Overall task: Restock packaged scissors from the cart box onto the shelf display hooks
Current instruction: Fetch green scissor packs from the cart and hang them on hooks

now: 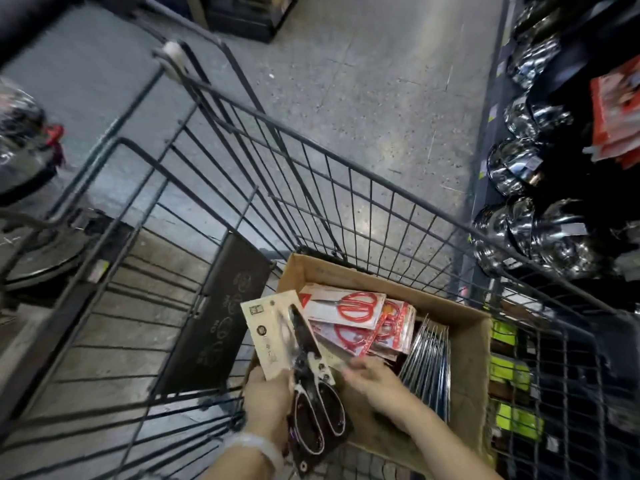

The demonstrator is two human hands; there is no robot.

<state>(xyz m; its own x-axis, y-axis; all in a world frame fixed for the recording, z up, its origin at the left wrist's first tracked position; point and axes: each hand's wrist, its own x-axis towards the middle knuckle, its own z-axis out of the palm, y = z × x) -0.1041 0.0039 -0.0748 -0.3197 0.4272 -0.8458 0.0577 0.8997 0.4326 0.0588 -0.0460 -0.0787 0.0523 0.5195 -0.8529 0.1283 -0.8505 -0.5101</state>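
Head view: a grey concrete aisle floor (363, 109), with a wire cart (311, 188) holding the cardboard box (467, 358) at near right. Your left hand (266, 396) pinches a carded pair of black-handled scissors (311, 375) above the box. Your right hand (374, 379), fingers loosely spread, reaches toward the red-handled packs (349, 306). This is the pick-up step. Next, gather the packs and turn right to the shelf (588, 150); its hooks are not discernible.
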